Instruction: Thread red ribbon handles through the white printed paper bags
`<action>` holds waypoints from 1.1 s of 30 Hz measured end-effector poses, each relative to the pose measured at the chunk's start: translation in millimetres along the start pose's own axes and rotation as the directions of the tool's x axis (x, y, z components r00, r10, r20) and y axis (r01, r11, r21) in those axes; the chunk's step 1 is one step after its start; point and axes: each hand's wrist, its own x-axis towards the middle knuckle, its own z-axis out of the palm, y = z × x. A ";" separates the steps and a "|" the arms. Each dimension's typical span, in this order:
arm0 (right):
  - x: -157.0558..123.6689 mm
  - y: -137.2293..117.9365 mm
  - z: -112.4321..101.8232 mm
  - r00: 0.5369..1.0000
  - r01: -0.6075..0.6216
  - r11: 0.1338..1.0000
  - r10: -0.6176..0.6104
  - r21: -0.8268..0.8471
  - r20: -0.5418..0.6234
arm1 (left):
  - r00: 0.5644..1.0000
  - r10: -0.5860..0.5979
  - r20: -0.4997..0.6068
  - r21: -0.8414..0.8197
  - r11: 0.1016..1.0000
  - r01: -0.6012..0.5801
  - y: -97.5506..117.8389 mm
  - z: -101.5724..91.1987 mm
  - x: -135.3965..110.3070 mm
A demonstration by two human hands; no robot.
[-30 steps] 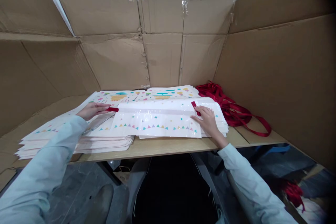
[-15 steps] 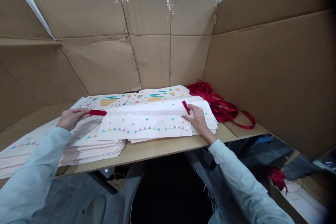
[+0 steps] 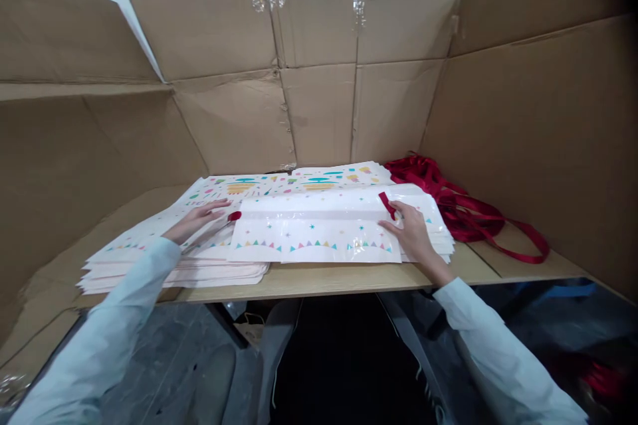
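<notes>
A white printed sheet [image 3: 319, 229] with a glossy clear strip lies across the stacks in front of me. It bears colourful pennants and stars and looks like a flattened bag. At its left end a short red ribbon end [image 3: 234, 216] sticks out, curled up. My left hand [image 3: 199, 220] is just left of that end, fingers stretched out and holding nothing. Over the sheet's right part, my right hand [image 3: 411, 229] has its fingers on a short red ribbon piece [image 3: 387, 204], with the thumb resting on the sheet.
A stack of printed white sheets [image 3: 144, 239] stands on the left of the wooden table [image 3: 319, 282], another under the sheet at right. Loose red ribbon [image 3: 458, 212] is heaped at the back right. Cardboard walls [image 3: 224, 119] enclose the back and sides.
My left hand has let go of the red ribbon at the left end, which has gone from stretched out to curled. My right hand stays at its ribbon. The view has shifted left.
</notes>
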 end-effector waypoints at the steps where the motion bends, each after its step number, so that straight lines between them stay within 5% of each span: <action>1: -0.1 1.5 0.9 1.000 0.009 1.000 -0.009 -0.004 -0.005 | 0.998 0.030 0.058 0.036 0.999 -0.032 6.1 5.7 2.9; 4: 0.1 5.7 3.8 1.000 0.012 1.000 -0.012 -0.022 -0.007 | 0.987 0.035 0.157 0.040 0.998 -0.042 15.0 15.4 13.8; 8: 1.2 6.4 4.7 1.000 0.016 0.999 -0.017 -0.047 -0.007 | 0.967 -0.097 0.238 -0.137 0.982 0.132 12.1 9.8 23.5; 13: 4.1 0.9 0.2 0.999 0.022 0.998 -0.020 -0.051 0.041 | 0.911 -0.335 0.240 -0.386 0.828 0.406 2.9 -0.3 21.6; 18: 5.1 -8.2 -5.0 0.997 -0.006 0.999 0.009 -0.045 0.079 | 0.871 -0.464 0.165 -0.609 0.647 0.459 0.5 1.7 16.8; 22: 2.7 -20.5 -7.8 0.992 -0.114 0.989 0.108 -0.094 -0.063 | 0.852 -0.512 0.104 -0.645 0.617 0.450 0.6 -0.1 15.7; 24: 2.5 -27.5 -9.7 0.963 -0.263 0.962 0.257 -0.074 -0.087 | 0.846 -0.525 0.090 -0.649 0.614 0.449 1.4 -0.6 14.7; 28: 9.8 -35.7 -16.3 0.859 -0.508 0.861 0.505 0.022 0.089 | 0.838 -0.521 0.159 -0.706 0.534 0.466 5.6 7.5 13.3; 33: 28.7 -31.8 -27.7 0.761 -0.643 0.713 0.555 0.280 0.335 | 0.803 -0.593 0.070 -0.766 0.483 0.424 12.8 22.3 16.0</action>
